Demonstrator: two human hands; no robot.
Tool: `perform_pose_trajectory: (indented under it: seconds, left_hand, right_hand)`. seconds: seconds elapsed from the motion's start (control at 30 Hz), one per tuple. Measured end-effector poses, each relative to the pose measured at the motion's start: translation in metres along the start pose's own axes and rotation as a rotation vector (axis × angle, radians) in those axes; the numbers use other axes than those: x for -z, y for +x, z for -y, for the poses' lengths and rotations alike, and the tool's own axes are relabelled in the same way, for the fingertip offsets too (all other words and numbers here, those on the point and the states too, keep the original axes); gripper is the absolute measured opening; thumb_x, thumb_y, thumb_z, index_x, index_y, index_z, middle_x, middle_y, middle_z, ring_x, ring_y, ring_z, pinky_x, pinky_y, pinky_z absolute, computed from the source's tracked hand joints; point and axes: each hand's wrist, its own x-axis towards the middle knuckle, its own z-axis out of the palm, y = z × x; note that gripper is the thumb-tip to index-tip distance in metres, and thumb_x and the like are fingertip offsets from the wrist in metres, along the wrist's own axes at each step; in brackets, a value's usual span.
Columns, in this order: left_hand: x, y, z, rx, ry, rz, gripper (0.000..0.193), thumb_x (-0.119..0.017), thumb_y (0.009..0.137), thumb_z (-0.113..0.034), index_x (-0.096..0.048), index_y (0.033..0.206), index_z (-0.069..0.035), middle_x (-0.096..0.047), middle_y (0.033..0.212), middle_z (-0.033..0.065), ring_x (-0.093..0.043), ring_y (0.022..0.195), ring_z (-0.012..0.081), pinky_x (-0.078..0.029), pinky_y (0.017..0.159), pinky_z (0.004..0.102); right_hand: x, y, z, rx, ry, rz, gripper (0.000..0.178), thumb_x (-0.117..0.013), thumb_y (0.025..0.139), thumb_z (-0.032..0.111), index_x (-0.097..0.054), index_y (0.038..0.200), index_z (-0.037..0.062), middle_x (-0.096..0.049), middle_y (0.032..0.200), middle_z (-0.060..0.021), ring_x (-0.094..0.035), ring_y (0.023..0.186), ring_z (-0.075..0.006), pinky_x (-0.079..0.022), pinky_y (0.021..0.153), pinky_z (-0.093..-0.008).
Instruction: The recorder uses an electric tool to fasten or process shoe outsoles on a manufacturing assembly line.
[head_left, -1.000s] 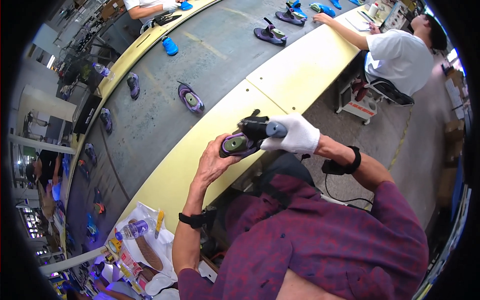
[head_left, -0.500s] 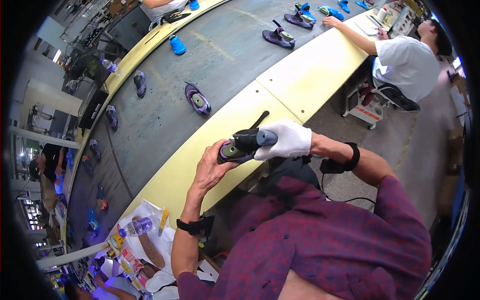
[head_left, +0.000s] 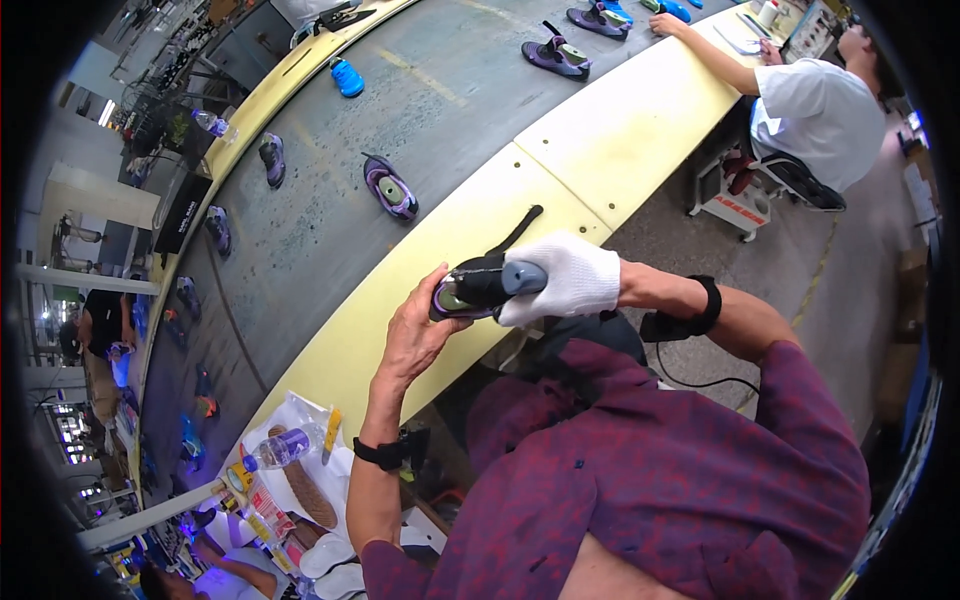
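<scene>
My bare left hand (head_left: 418, 335) is wrapped round a purple-and-black shoe (head_left: 441, 310) with a green insert in its opening, held above the yellow table edge. Over the shoe's opening my right hand (head_left: 572, 280), in a white knitted glove, grips a black tool-like object with a rounded grey-blue end (head_left: 524, 277). The black part meets the shoe, but its exact kind is hidden by the glove. A black strap (head_left: 520, 228) sticks out beyond it, over the table; I cannot tell what it is attached to.
A grey conveyor belt (head_left: 330, 230) carries several shoes, including a purple one (head_left: 390, 190) and a blue one (head_left: 347, 78). At lower left lie a plastic bottle (head_left: 280, 450) and a yellow cutter (head_left: 331, 432). Another person (head_left: 815, 120) sits at the right beside a small cart (head_left: 728, 205).
Both hands, with the shoe and the black object, have shifted slightly left. The black object has tilted further over the shoe's opening. The view has also moved a little.
</scene>
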Motion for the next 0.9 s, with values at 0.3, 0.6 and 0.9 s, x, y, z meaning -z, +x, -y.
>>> perform_pose_trajectory:
  seconds: [0.3, 0.6, 0.9]
  left_hand:
    - [0.034, -0.026, 0.015, -0.065, 0.326, -0.072, 0.084, -0.081, 0.086, -0.01, -0.041, 0.159, -0.001, -0.044, 0.164, 0.0228, -0.035, 0.156, 0.0405, -0.032, 0.127, 0.0457]
    - [-0.045, -0.007, 0.023, 0.658, 0.143, -0.265, 0.127, -0.037, 0.089, -0.095, -0.021, 0.165, 0.005, -0.038, 0.163, 0.0335, -0.045, 0.148, 0.0457, -0.037, 0.121, 0.0497]
    - [-0.097, 0.054, 0.009, 0.224, 0.7, -0.616, 0.118, -0.063, 0.09, -0.077, -0.028, 0.162, 0.01, -0.028, 0.168, 0.0341, -0.019, 0.16, 0.0481, -0.012, 0.126, 0.0676]
  right_hand:
    - [0.071, 0.068, -0.094, -0.162, -0.254, -0.086, 0.052, -0.074, 0.093, 0.044, -0.072, 0.121, 0.0, -0.077, 0.101, -0.0173, -0.073, 0.093, -0.0283, -0.057, 0.087, -0.041]
    - [0.112, 0.089, -0.196, -0.041, -0.715, -0.625, 0.032, -0.072, 0.094, 0.033, -0.075, 0.107, 0.004, -0.075, 0.1, -0.0213, -0.072, 0.093, -0.0401, -0.056, 0.085, -0.0463]
    - [0.099, 0.084, -0.193, -0.054, -0.816, -0.757, 0.032, -0.072, 0.093, 0.037, -0.075, 0.097, 0.0052, -0.073, 0.089, -0.0201, -0.071, 0.083, -0.0399, -0.057, 0.078, -0.0495]
